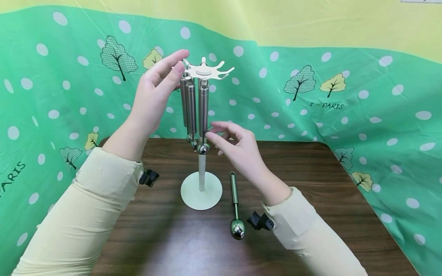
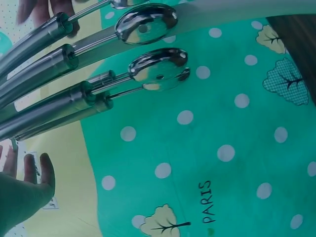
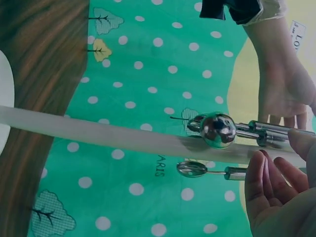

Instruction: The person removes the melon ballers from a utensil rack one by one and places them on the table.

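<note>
A white stand with a crown of curved hooks (image 1: 203, 71) rises from a round base (image 1: 191, 197). Several metal scoops hang from it by their handle rings, their oval bowls (image 2: 147, 23) pointing down; one front scoop (image 1: 203, 111) faces me. My left hand (image 1: 152, 92) is at the crown's left side, thumb and fingertips right by the hooks and ring ends, not curled round anything. Lower down, my right hand (image 1: 238, 143) has its thumb and loosely bent fingers beside the front scoop's lower handle. In the right wrist view, nothing lies within the right hand (image 3: 279, 192).
Another metal scoop (image 1: 235, 191) lies on the dark wooden table (image 1: 293, 172), right of the base, its bowl toward me. A green and yellow dotted cloth (image 1: 262, 92) hangs behind and beside the table. Black camera mounts sit on both wrists.
</note>
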The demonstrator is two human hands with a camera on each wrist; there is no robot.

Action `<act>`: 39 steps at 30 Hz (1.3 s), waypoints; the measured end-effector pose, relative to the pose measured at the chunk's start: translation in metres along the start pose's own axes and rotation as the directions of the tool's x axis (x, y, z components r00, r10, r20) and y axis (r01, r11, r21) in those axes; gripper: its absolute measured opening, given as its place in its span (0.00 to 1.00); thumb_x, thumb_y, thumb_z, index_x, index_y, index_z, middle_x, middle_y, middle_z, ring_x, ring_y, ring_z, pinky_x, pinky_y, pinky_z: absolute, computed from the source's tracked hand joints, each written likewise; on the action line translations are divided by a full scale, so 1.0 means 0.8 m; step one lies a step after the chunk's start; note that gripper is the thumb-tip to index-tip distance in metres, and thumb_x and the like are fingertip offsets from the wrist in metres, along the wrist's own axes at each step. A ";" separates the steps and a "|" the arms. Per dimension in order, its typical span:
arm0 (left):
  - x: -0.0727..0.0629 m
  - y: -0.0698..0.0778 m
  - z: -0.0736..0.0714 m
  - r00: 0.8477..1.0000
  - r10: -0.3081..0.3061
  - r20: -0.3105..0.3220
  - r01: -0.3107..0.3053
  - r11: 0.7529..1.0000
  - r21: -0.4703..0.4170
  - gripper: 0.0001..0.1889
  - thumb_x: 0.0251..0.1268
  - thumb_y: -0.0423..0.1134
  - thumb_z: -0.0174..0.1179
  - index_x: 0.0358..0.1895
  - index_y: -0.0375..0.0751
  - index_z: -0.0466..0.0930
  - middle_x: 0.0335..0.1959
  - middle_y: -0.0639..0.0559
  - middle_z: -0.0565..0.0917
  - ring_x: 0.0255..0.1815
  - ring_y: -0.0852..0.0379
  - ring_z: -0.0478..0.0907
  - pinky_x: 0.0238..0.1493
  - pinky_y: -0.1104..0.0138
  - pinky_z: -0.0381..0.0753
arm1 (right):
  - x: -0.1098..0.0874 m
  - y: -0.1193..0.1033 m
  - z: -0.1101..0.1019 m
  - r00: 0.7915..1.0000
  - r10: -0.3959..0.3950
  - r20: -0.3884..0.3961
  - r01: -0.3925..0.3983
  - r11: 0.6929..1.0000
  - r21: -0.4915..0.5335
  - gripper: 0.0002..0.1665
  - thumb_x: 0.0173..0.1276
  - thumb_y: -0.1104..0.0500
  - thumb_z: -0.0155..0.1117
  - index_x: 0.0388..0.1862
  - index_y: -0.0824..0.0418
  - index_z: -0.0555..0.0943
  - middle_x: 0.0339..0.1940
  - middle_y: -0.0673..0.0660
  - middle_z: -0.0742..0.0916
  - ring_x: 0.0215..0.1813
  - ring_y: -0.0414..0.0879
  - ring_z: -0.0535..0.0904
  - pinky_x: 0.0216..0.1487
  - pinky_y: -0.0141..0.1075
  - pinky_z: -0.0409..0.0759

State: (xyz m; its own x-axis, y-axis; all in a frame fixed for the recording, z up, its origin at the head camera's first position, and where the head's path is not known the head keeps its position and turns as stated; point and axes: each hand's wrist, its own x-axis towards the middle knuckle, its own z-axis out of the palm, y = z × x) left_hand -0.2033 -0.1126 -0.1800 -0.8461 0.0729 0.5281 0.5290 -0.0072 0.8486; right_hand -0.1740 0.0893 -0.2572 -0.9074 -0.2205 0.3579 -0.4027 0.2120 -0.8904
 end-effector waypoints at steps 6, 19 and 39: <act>-0.006 0.008 0.004 0.999 -0.024 -0.043 0.031 0.987 0.156 0.22 0.72 0.48 0.54 0.66 0.52 0.76 0.63 0.53 0.77 0.61 0.59 0.69 0.63 0.64 0.69 | 0.017 -0.016 0.003 0.998 -0.055 -0.003 0.055 0.998 -0.022 0.20 0.67 0.56 0.68 0.57 0.59 0.83 0.47 0.54 0.88 0.33 0.45 0.78 0.32 0.39 0.85; -0.006 0.004 0.003 0.997 -0.023 -0.069 0.034 0.986 0.164 0.21 0.71 0.48 0.55 0.64 0.51 0.78 0.62 0.54 0.76 0.55 0.59 0.71 0.53 0.66 0.70 | 0.015 -0.028 0.004 0.974 -0.228 0.004 0.227 0.970 -0.088 0.13 0.68 0.62 0.66 0.48 0.67 0.84 0.37 0.59 0.86 0.29 0.50 0.80 0.30 0.39 0.85; -0.010 0.011 0.004 0.991 -0.070 -0.115 0.092 0.978 0.190 0.22 0.65 0.51 0.61 0.61 0.55 0.80 0.63 0.61 0.75 0.50 0.60 0.70 0.38 0.65 0.69 | -0.019 -0.044 -0.031 0.983 -0.164 -0.086 0.166 0.986 0.022 0.12 0.64 0.69 0.66 0.47 0.70 0.83 0.29 0.49 0.84 0.28 0.46 0.78 0.30 0.35 0.82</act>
State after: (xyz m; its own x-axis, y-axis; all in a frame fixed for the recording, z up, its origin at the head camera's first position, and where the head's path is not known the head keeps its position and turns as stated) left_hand -0.1915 -0.1099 -0.1765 -0.8831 -0.0423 0.4672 0.4521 0.1889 0.8717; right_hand -0.1488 0.1087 -0.2242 -0.8361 -0.1695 0.5217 -0.5452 0.1517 -0.8244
